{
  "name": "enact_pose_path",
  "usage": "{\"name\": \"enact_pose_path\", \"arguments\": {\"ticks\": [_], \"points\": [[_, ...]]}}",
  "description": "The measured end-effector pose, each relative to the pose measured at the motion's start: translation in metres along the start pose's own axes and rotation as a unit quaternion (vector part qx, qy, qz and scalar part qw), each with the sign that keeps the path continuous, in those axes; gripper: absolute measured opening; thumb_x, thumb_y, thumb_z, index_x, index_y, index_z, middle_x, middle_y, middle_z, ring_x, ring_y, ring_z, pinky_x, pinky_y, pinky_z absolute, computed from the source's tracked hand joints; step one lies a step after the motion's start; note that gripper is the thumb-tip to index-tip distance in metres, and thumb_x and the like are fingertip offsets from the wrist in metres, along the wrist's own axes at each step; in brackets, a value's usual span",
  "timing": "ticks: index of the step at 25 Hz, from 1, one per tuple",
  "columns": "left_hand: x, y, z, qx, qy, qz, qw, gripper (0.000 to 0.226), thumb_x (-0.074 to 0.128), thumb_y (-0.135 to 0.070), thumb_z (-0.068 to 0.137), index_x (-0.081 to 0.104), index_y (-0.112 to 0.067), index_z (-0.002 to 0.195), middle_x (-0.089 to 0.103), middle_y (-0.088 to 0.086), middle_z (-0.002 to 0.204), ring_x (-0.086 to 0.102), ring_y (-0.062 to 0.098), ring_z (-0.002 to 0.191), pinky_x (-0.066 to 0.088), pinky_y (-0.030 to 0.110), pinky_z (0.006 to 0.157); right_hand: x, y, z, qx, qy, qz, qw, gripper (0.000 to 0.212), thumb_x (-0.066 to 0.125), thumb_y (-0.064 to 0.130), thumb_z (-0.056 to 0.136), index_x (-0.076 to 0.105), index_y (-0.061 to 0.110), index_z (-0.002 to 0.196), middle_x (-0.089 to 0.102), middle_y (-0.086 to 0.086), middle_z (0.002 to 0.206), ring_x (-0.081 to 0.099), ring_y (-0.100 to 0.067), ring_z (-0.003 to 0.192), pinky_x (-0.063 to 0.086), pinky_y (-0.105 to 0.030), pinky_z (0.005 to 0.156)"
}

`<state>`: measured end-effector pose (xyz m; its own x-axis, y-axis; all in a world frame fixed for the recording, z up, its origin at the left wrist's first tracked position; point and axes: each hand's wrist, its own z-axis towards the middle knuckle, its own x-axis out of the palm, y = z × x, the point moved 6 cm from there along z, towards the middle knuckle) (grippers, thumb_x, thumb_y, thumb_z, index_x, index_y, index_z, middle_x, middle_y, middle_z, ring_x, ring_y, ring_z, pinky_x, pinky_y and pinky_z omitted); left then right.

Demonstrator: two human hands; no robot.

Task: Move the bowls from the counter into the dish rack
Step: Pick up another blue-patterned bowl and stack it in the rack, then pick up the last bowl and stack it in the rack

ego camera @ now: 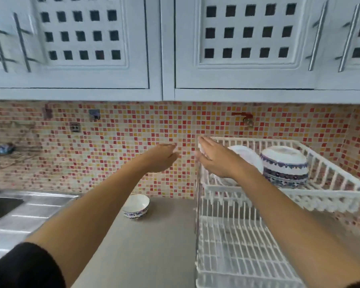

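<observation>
A small white bowl with a blue patterned band [136, 206] stands upright on the grey counter, left of the white two-tier dish rack [330, 183]. In the rack's upper tier a large blue-patterned bowl [284, 166] lies upside down, with a white bowl [248, 157] leaning on edge beside it. My right hand [218, 157] hovers over the upper tier's left end, fingers spread, holding nothing. My left hand [161, 157] is raised in the air in front of the tiled wall, high above the small bowl, also with nothing in it.
A steel sink and drainboard [19, 213] lie to the left. The rack's lower tier [237, 246] holds nothing visible. A mosaic tiled wall with a red tap [244, 117] is behind, and white wall cupboards [162, 48] hang overhead.
</observation>
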<state>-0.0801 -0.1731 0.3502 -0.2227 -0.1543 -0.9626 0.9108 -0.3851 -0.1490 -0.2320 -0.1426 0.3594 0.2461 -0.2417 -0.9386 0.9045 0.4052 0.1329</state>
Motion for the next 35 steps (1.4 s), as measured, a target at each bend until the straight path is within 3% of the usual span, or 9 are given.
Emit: {"name": "enact_pose_path", "arguments": {"ticks": [6,11,17,22,26,31,33,35], "points": [[0.025,0.107,-0.066,-0.080,0.065,0.008,0.995,0.053,0.028,-0.036,0.101,0.029,-0.008,0.146,0.032,0.011,0.154,0.031,0.031,0.142,0.028,0.043,0.115,0.096,0.092,0.038,0.009,0.066,0.021,0.998,0.062,0.027,0.041,0.099,0.007,0.011,0.150,0.004,-0.005,0.160,0.012,-0.023,0.147,0.019,-0.041,0.118],[0.079,0.181,-0.087,-0.127,0.104,-0.006,0.986,0.053,0.032,-0.036,0.100,0.031,-0.010,0.145,0.035,0.010,0.153,0.036,0.030,0.139,0.031,0.043,0.115,0.181,0.112,0.067,0.060,0.116,0.073,0.989,0.062,0.027,0.043,0.098,0.017,0.008,0.147,0.021,-0.010,0.156,0.026,-0.029,0.142,0.029,-0.046,0.113],[0.160,0.247,-0.075,-0.202,0.131,-0.049,0.969,0.054,0.033,-0.033,0.101,0.026,-0.006,0.146,0.035,0.015,0.152,0.036,0.031,0.139,0.031,0.039,0.112,0.288,0.094,0.110,0.160,0.111,0.123,0.973,0.067,0.030,0.054,0.094,0.026,0.009,0.144,0.033,-0.011,0.150,0.033,-0.030,0.136,0.036,-0.044,0.105],[0.236,0.307,-0.033,-0.283,0.155,-0.084,0.943,0.055,0.030,-0.037,0.100,0.028,-0.002,0.143,0.039,0.019,0.148,0.040,0.034,0.135,0.034,0.041,0.109,0.375,0.060,0.153,0.245,0.117,0.141,0.952,0.066,0.033,0.050,0.094,0.029,0.004,0.141,0.039,-0.016,0.144,0.040,-0.032,0.130,0.042,-0.043,0.098],[0.282,0.336,0.012,-0.334,0.133,-0.144,0.922,0.051,0.032,-0.035,0.100,0.033,-0.002,0.138,0.049,0.023,0.137,0.050,0.039,0.124,0.041,0.043,0.100,0.431,0.036,0.190,0.270,0.132,0.134,0.944,0.068,0.032,0.049,0.094,0.023,0.005,0.145,0.038,-0.016,0.146,0.040,-0.032,0.131,0.043,-0.043,0.098],[0.326,0.358,0.050,-0.417,0.121,-0.197,0.879,0.060,0.033,-0.038,0.099,0.018,-0.003,0.146,0.049,0.023,0.137,0.049,0.039,0.124,0.040,0.044,0.102,0.484,0.021,0.230,0.291,0.185,0.151,0.927,0.069,0.029,0.054,0.094,0.023,0.008,0.145,0.050,-0.016,0.137,0.051,-0.036,0.122,0.045,-0.042,0.094],[0.338,0.366,0.057,-0.444,0.118,-0.216,0.862,0.061,0.036,-0.032,0.099,0.015,-0.003,0.147,0.048,0.023,0.138,0.049,0.039,0.125,0.040,0.045,0.103,0.501,0.021,0.238,0.297,0.197,0.161,0.920,0.062,0.033,0.047,0.095,0.029,0.006,0.142,0.052,-0.017,0.135,0.053,-0.036,0.120,0.045,-0.040,0.094],[0.344,0.370,0.060,-0.464,0.123,-0.222,0.849,0.061,0.041,-0.018,0.097,0.012,-0.002,0.148,0.046,0.023,0.139,0.048,0.039,0.126,0.041,0.043,0.102,0.511,0.025,0.242,0.309,0.209,0.183,0.909,0.047,0.040,0.028,0.097,0.035,0.002,0.135,0.053,-0.019,0.133,0.053,-0.036,0.119,0.045,-0.038,0.094]]}}
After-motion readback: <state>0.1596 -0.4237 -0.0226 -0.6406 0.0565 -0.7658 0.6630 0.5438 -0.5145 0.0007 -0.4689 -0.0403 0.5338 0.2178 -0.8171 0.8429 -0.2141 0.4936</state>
